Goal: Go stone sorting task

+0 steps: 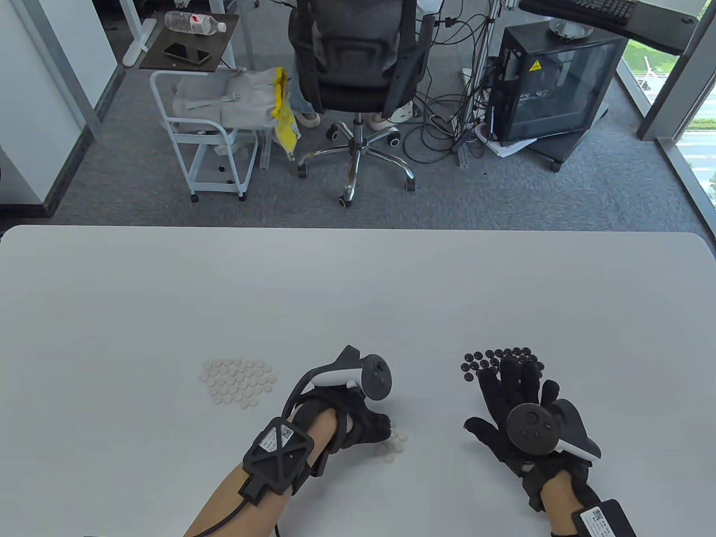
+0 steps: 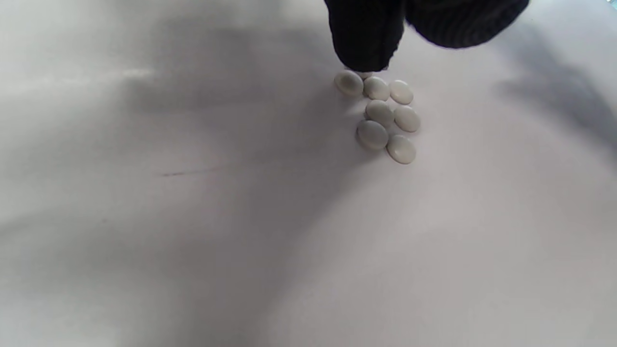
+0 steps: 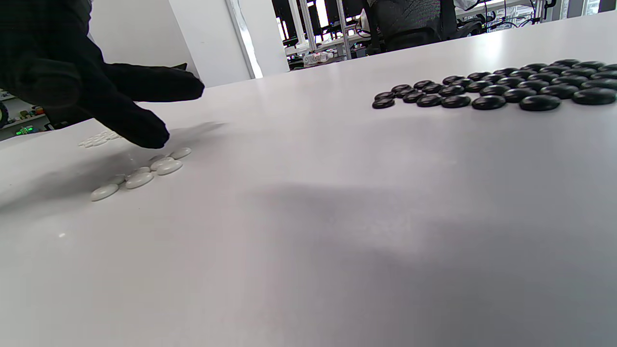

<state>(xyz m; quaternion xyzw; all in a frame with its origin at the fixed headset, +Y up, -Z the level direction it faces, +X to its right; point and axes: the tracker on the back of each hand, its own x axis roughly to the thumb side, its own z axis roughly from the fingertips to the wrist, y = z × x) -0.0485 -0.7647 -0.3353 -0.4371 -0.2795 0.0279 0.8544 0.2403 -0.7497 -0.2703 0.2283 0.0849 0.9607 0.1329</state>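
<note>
A white table (image 3: 337, 231) fills the view; a cluster of black stones (image 3: 501, 89) lies at upper right; a few white stones (image 3: 144, 173) sit at left, under a black-gloved hand (image 3: 82, 91) whose fingertip (image 3: 149, 137) hangs just above them; more white stones (image 3: 99, 140) lie behind.

The table view looks steeply down from above the person onto the white table (image 1: 358, 291), taking in the office floor beyond. The left wrist view hangs close over the loose white stones (image 2: 383, 113), facing down. The right wrist view skims low across the tabletop, sharing those stones (image 3: 144, 174) and the black stones (image 3: 501, 91).
</note>
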